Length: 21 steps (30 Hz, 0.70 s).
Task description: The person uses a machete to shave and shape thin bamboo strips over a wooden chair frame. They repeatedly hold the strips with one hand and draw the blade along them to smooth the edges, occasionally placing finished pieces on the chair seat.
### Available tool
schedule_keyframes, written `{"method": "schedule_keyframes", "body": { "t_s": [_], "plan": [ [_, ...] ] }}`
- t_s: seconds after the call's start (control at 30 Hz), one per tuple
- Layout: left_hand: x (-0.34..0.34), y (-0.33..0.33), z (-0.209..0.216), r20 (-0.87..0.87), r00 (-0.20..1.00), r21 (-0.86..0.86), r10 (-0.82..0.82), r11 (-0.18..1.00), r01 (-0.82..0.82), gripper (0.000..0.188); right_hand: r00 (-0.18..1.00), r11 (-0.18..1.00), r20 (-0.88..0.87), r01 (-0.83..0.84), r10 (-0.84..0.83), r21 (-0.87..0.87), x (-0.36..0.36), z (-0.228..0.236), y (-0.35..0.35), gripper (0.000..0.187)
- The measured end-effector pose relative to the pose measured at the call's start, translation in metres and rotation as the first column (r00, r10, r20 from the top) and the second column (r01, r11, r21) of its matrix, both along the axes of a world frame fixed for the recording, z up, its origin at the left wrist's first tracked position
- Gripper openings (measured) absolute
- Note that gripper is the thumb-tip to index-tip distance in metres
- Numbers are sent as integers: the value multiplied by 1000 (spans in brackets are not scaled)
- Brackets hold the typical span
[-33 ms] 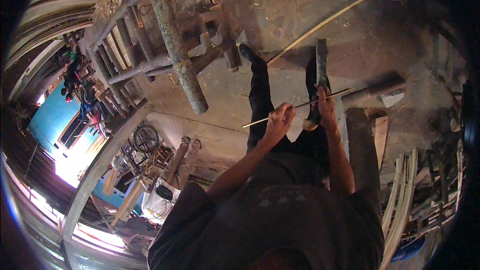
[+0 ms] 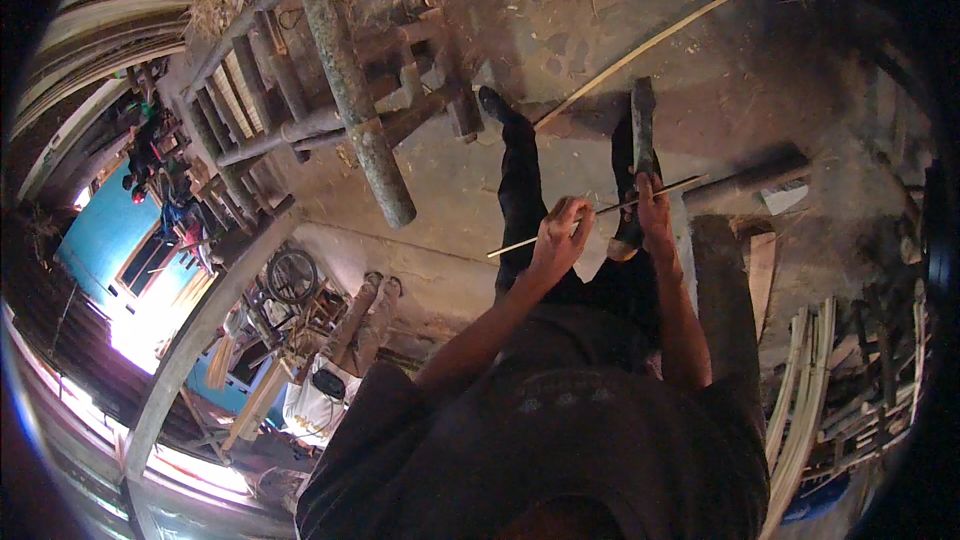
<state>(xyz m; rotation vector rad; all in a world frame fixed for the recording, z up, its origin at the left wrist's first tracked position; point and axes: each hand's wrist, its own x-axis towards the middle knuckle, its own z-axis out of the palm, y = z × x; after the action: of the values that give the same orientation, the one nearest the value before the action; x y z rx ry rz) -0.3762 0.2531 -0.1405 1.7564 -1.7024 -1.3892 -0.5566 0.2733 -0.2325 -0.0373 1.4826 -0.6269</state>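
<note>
— gripping what? 
— left hand (image 2: 560,235) is clenched around a thin bamboo strip (image 2: 520,246); right hand (image 2: 655,210) pinches it farther along.
— where's the strip?
— lying crosswise over the knees, above the dusty floor (image 2: 420,250).

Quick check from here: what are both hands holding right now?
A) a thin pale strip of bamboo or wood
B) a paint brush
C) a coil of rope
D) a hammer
A: the left hand and the right hand both grip a thin pale strip that runs slantwise between them above the dark-trousered legs.
</note>
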Motion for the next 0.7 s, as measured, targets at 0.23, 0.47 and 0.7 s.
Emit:
{"method": "schedule_keyframes", "body": {
  "t_s": [0.23,0.47,0.7],
  "plan": [
    [2,-15,7,39,909,482,-415,805,347,32,997,990,64,41,-33,-134,9,-5,0,31],
    [54,-12,9,165,983,34,-77,997,72,29,971,866,-138,-235,194,-442,33,48,-42,38],
    [182,-61,82,16,937,32,350,936,-350,28,836,652,-481,-522,264,-550,63,100,-98,47]
  ]
}}
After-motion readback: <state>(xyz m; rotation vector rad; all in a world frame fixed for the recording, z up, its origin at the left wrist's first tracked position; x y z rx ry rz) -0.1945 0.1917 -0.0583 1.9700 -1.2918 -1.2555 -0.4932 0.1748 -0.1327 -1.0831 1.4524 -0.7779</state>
